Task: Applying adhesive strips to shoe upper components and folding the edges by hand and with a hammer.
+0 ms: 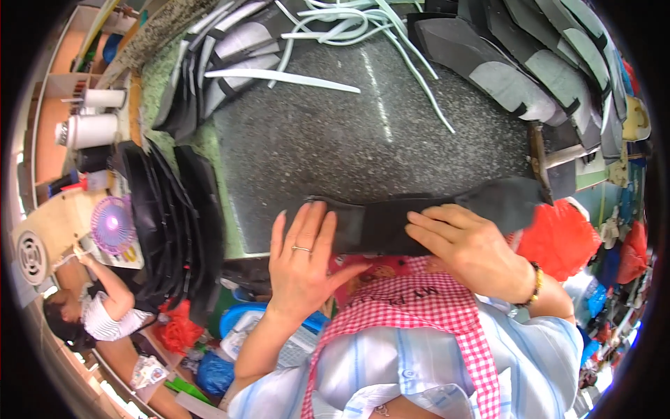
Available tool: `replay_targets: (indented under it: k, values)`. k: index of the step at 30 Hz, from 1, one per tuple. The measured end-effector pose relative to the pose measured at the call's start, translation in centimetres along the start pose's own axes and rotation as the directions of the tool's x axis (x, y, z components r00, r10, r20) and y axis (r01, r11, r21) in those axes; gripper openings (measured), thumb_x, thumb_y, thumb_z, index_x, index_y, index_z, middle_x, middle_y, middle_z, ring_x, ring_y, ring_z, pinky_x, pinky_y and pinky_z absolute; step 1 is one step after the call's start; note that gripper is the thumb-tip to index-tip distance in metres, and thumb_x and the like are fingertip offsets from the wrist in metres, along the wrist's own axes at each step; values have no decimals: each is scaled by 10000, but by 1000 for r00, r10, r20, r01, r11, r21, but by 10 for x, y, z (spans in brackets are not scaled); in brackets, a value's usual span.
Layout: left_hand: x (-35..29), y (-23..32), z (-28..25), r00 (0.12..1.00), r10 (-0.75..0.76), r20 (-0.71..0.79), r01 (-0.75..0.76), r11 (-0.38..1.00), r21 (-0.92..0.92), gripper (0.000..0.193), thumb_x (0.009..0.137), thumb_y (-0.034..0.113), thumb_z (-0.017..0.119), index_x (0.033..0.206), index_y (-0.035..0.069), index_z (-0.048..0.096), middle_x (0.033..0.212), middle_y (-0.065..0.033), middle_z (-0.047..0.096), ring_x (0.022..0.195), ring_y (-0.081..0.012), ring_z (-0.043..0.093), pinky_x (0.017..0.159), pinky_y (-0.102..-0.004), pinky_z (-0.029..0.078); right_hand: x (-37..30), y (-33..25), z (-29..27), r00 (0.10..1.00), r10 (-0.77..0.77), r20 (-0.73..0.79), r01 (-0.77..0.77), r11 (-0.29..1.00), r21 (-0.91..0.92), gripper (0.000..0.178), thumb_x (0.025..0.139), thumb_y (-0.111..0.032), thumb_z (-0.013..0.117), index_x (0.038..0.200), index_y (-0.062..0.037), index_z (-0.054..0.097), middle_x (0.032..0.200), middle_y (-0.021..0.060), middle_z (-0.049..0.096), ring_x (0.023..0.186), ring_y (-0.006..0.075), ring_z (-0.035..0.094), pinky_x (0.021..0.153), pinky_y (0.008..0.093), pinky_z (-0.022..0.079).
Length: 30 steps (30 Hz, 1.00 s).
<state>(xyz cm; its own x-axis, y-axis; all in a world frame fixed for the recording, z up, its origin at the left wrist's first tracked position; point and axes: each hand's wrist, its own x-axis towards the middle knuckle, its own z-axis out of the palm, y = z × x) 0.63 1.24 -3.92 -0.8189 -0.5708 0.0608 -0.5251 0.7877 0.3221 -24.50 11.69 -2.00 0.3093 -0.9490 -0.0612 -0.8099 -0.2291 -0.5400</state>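
Where visible, black strip [388,228], seemingly matte

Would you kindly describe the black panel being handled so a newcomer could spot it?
Find the speckled dark slab. Along its near edge, one long black panel runs sideways beneath the left hand and right hand. Other panels are bunched at the sides; only this one lies under hands.

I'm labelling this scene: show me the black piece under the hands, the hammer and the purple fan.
Black piece [384,227]: head view, middle of its flat face.
Hammer [558,158]: head view, its pale handle.
Purple fan [113,224]: head view, its round front.
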Motion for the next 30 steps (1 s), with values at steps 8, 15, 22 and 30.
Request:
replay_targets:
  k: [8,15,22,30]
  values:
    - [34,38,15,893,450,-5,-443,882,163,343,738,155,607,1023,-9,705,1102,-125,667,1077,-279,631,977,-421,498,-39,25,8,998,-68,-3,67,993,-97,637,747,-302,698,1283,20,583,1363,163,583,1319,291,522,1064,397,460]
    - [48,35,5,916,382,121,-391,918,62,385,710,152,617,1044,-29,682,1070,-123,667,1004,-272,631,893,-385,512,-65,53,8,993,-110,-31,108,992,-72,546,800,-171,635,1322,-19,573,1400,126,564,1322,265,522,1079,391,446]
    - [56,25,8,924,369,102,-380,914,143,322,683,105,646,978,-11,703,1016,-99,671,886,-230,637,798,-358,523,-20,37,14,986,-162,-30,150,959,-242,575,788,-188,628,1358,-140,577,1494,-40,476,1006,186,496,891,330,420]
    - [34,20,29,894,444,-57,-428,885,184,297,740,131,622,997,-3,689,1065,-111,664,1009,-230,640,896,-363,524,0,7,16,975,-221,-35,188,893,-410,422,795,-184,577,1187,-55,661,1273,48,591,926,200,520,787,339,419]
